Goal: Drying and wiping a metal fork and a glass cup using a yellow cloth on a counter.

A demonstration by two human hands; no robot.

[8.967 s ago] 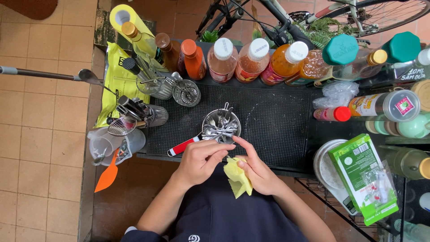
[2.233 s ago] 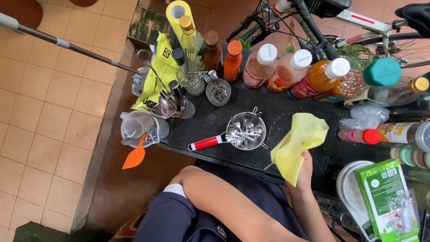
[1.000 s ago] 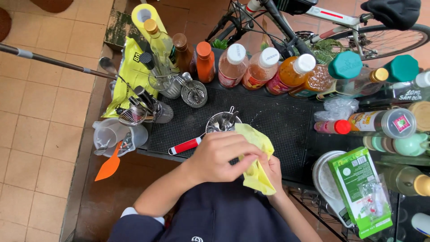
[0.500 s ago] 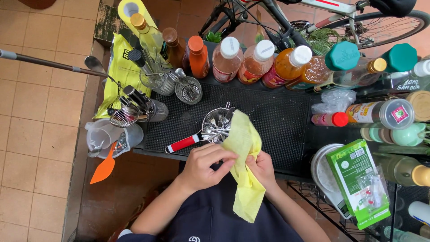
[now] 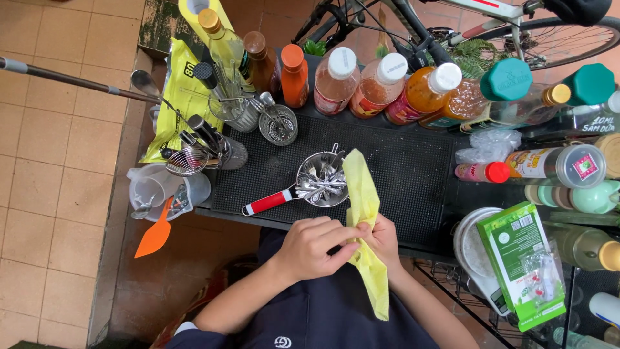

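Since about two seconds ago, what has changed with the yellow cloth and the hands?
The yellow cloth came off the black mat toward the body; then only the right hand pressed it, now the left hand pinches it too, and it hangs long. The strainer and bottles have not moved.

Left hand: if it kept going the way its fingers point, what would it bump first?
The left hand points right, so it would first meet the yellow cloth it already pinches, then the right hand just behind.

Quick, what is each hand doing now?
Left hand: closed, pinching the yellow cloth.
Right hand: closed on the same cloth.
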